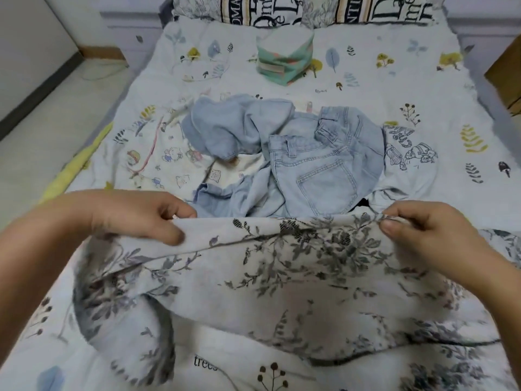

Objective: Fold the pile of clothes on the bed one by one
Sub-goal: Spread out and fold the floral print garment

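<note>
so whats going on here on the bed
A person is folding laundry on a bed. Both hands grip the top edge of a floral-print cloth, the left hand at one end and the right hand at the other, lifting it. Beyond it lies an unfolded heap: light blue jeans over cartoon-print garments. One green folded item sits near the pillows.

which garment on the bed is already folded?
The green patterned garment, a neat squared bundle near the pillows. The light-blue jeans lie crumpled mid-bed, and the grey floral cloth is held up by the left hand and right hand.
</note>
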`<state>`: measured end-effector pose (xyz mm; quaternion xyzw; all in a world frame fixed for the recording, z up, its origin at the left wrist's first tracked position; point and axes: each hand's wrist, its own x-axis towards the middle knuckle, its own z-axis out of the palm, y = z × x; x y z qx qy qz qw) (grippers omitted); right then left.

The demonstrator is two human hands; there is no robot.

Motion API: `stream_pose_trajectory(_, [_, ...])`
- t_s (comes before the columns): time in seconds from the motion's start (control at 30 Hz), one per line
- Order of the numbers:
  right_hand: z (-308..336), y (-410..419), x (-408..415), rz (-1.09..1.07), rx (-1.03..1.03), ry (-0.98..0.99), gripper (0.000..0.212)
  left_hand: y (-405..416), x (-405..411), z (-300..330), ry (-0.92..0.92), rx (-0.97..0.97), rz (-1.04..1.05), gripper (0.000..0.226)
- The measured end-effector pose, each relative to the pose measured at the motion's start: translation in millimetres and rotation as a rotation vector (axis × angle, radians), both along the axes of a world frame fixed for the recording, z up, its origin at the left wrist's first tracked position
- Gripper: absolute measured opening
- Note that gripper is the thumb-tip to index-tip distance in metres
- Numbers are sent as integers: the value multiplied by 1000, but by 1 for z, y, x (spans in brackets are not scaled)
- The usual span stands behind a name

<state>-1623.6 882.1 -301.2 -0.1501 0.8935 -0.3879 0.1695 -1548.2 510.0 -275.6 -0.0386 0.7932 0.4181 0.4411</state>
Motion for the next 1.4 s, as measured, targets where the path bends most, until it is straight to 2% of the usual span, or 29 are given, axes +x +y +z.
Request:
stream_pose_trajectory(0.07, [-9, -5, -10, -68, 20, 65, 28, -2, -17, -4, 122, -209, 6, 16])
stream_pose_trajectory(0.17, [-45, -22, -20, -116, 212, 170, 6, 2, -36, -45, 471, -781, 68, 16])
stream_pose_trajectory(0.23, [-81, -29, -22, -44, 469, 186, 34, 5, -33, -85, 542, -1022, 48, 32])
stream_pose_trajectory(0.27, [-98, -31, -22, 10, 577, 176, 45, 3, -28, -105, 536, -1070, 46, 38])
stream_pose_trajectory(0.37, [-134, -29, -19, 57, 743, 137, 51, 1, -4, -152, 474, -1063, 234, 46])
stream_pose_trajectory(0.47, [-156, -22, -17, 21, 694, 155, 43, 5, 15, -183, 325, -1040, 595, 51])
stream_pose_trajectory(0.53, [-168, -19, -23, -17, 647, 170, 43, 0, 27, -204, 160, -976, 832, 54])
stream_pose_trajectory(0.63, [-181, -23, -38, -123, 603, 108, 51, -10, 44, -231, 4, -773, 989, 50])
stream_pose_trajectory(0.7, [-188, -27, -47, -116, 632, 7, 50, -15, 50, -235, 15, -741, 965, 37])
stream_pose_trajectory(0.77, [-191, -31, -52, -9, 694, -14, 29, -19, 50, -233, 16, -767, 931, 35])
stream_pose_trajectory(0.8, [-191, -31, -56, -8, 693, 40, 19, -24, 48, -234, 40, -783, 916, 33])
stream_pose_trajectory(0.87, [-185, -29, -64, -156, 586, 198, 18, -32, 46, -234, 132, -835, 951, 28])
stream_pose_trajectory(0.93, [-177, -28, -72, -322, 507, 304, 22, -34, 45, -232, 169, -705, 1041, 32])
stream_pose_trajectory(1.0, [-177, -31, -76, -374, 539, 266, 26, -35, 46, -235, 138, -499, 1137, 41])
stream_pose_trajectory(1.07, [-182, -39, -77, -276, 566, 125, 32, -36, 45, -232, 83, -384, 1147, 32])
stream_pose_trajectory(1.1, [-185, -42, -77, -207, 557, 79, 26, -37, 45, -228, 88, -382, 1112, 22])
stream_pose_trajectory(1.13, [-186, -45, -76, -166, 544, 66, 21, -39, 44, -225, 148, -434, 1071, 16])
stream_pose_trajectory(1.17, [-186, -46, -76, -180, 518, 133, 27, -42, 42, -220, 253, -536, 1038, 17])
stream_pose_trajectory(1.23, [-183, -45, -78, -314, 443, 338, 29, -45, 35, -207, 476, -700, 1052, 15])
stream_pose_trajectory(1.3, [-179, -51, -75, -425, 401, 420, 21, -45, 25, -199, 560, -759, 1131, 15])
stream_pose_trajectory(1.33, [-177, -56, -71, -458, 413, 402, 23, -43, 19, -198, 560, -805, 1154, 22])
stream_pose_trajectory(1.4, [-175, -67, -59, -462, 445, 382, 41, -34, 12, -197, 604, -903, 1134, 48])
